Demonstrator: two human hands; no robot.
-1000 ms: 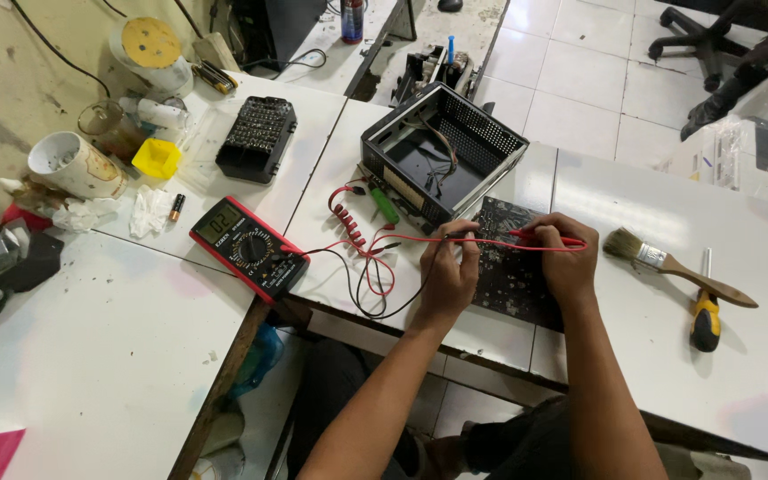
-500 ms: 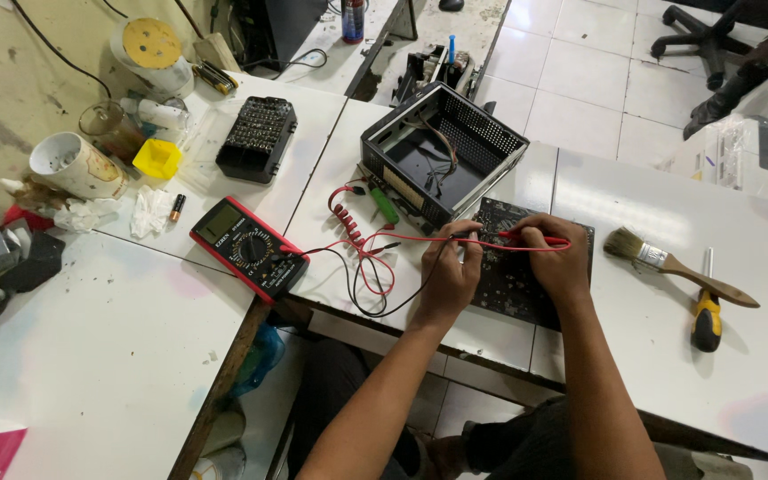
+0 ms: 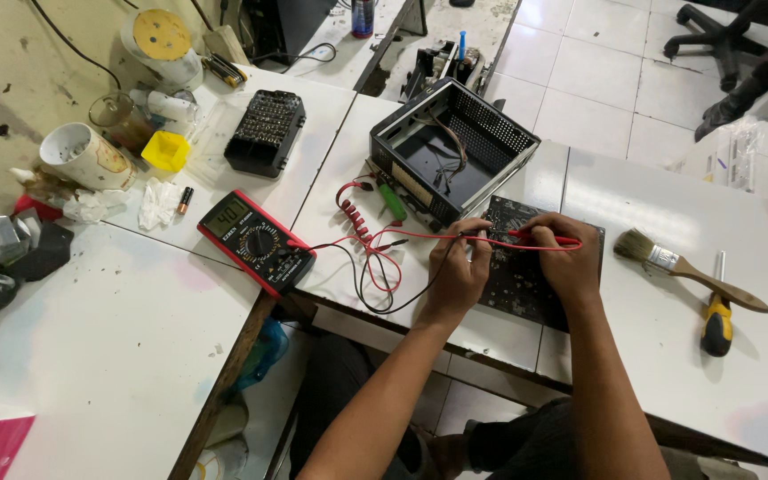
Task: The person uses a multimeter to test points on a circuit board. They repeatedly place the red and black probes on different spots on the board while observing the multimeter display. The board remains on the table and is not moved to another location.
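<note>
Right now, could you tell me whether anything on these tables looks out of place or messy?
Mostly the far left corner: crumpled tissues, a loose small battery and a tipped cup lie in clutter. Both hands, left hand and right hand, rest on the circuit board.

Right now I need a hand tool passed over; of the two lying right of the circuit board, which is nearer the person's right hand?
The paintbrush, lying nearer the right hand; the yellow-handled screwdriver sits farther out.
</note>
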